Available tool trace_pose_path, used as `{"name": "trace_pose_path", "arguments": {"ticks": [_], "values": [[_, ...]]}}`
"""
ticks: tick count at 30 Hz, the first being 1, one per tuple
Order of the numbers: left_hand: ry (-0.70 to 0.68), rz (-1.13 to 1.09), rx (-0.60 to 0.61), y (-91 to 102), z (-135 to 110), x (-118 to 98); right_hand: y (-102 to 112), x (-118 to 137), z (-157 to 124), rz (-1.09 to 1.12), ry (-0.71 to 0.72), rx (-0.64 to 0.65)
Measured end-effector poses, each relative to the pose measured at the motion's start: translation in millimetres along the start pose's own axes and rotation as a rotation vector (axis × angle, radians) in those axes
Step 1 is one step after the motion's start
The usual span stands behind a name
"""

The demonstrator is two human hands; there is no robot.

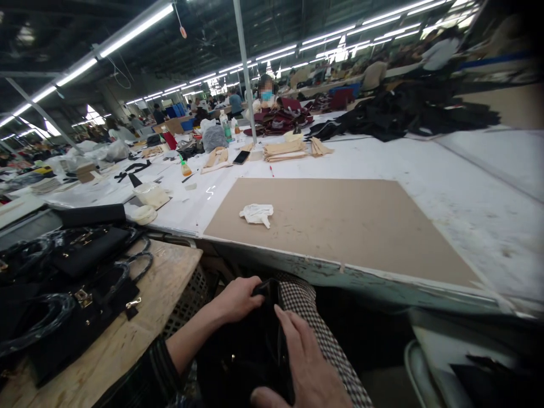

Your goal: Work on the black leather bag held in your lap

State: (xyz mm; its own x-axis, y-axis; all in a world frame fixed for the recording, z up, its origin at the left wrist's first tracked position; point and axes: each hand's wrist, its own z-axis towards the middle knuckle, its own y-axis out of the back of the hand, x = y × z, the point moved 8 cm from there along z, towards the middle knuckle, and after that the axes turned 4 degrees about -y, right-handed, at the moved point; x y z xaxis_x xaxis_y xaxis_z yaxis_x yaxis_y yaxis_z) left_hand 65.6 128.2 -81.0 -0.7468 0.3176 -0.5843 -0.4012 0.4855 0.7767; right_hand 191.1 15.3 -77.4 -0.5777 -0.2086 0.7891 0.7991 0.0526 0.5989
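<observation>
A black bag (238, 357) lies on my lap, over a black-and-white checked garment (312, 309). Its dark fabric makes the lower part hard to make out, though small metal glints show on it. My left hand (240, 297) is closed on the bag's far upper edge, fingers curled over the rim. Against the bag's right side rests my right hand (308, 357), its fingers stretched out and its thumb apart, near the lower edge of the view.
Black bags with wrapped handles (85, 266) pile on a wooden board (170, 283) at left. Ahead, a white table (361, 161) carries a brown sheet (340, 226), crumpled white paper (257, 214), a phone (241, 157) and tan pieces (284, 151). A pole (245, 73) rises beyond.
</observation>
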Motion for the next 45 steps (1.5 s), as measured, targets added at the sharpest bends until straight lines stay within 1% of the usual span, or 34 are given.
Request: {"name": "trace_pose_path", "arguments": {"ticks": [2, 4, 6, 8, 10, 11, 12, 13, 14, 15, 16, 17, 19, 21, 23, 25, 28, 32, 34, 38, 41, 45], "values": [[-0.020, -0.004, 0.016, -2.9, 2, -6, -5, -1, -7, 0.006, -0.064, -0.032], [-0.036, -0.008, 0.026, -0.3, 2, -10, -1, -8, -3, 0.071, -0.161, -0.017], [-0.043, -0.021, 0.036, 11.1, -3, -11, 15, -14, 2, 0.166, -0.235, 0.053], [-0.047, -0.044, 0.060, 29.7, -13, -9, 40, -19, 4, 0.278, -0.271, 0.132], [-0.051, -0.090, 0.154, 45.6, -28, -9, 66, -25, 2, 0.428, -0.280, 0.202], [-0.055, -0.123, 0.239, 49.0, -37, -10, 74, -27, -1, 0.508, -0.279, 0.254], [-0.059, -0.157, 0.339, 49.1, -46, -13, 78, -30, -3, 0.570, -0.285, 0.325], [-0.066, -0.170, 0.426, 47.6, -54, -15, 78, -32, -6, 0.619, -0.295, 0.394], [-0.074, -0.165, 0.487, 44.9, -60, -18, 75, -36, -9, 0.647, -0.312, 0.457], [-0.087, -0.144, 0.504, 42.3, -63, -21, 70, -40, -10, 0.655, -0.331, 0.499], [-0.101, -0.127, 0.483, 39.9, -63, -23, 64, -43, -10, 0.652, -0.344, 0.513], [-0.114, -0.142, 0.448, 36.6, -62, -25, 59, -47, -9, 0.642, -0.347, 0.503], [-0.133, -0.275, 0.374, 29.1, -57, -29, 52, -50, -6, 0.611, -0.332, 0.459], [-0.134, -0.441, 0.332, 22.2, -54, -31, 49, -50, -3, 0.603, -0.318, 0.423], [-0.122, -0.493, 0.299, 19.2, -50, -30, 50, -50, -3, 0.603, -0.328, 0.399], [-0.124, -0.442, 0.266, 19.5, -46, -30, 54, -51, -4, 0.584, -0.331, 0.359], [-0.161, -0.316, 0.231, 19.2, -38, -34, 63, -54, -7, 0.509, -0.308, 0.262], [-0.231, -0.191, 0.226, 11.6, -28, -44, 69, -61, -10, 0.387, -0.304, 0.150], [-0.261, -0.166, 0.234, 7.4, -24, -48, 70, -62, -11, 0.347, -0.300, 0.129], [-0.277, -0.156, 0.235, 4.0, -19, -52, 73, -58, -11, 0.276, -0.252, 0.103], [-0.289, -0.158, 0.248, 3.0, -17, -52, 75, -55, -12, 0.189, -0.203, 0.113], [-0.322, -0.213, 0.307, 0.7, -15, -55, 75, -50, -13, 0.067, -0.103, 0.139]]}}
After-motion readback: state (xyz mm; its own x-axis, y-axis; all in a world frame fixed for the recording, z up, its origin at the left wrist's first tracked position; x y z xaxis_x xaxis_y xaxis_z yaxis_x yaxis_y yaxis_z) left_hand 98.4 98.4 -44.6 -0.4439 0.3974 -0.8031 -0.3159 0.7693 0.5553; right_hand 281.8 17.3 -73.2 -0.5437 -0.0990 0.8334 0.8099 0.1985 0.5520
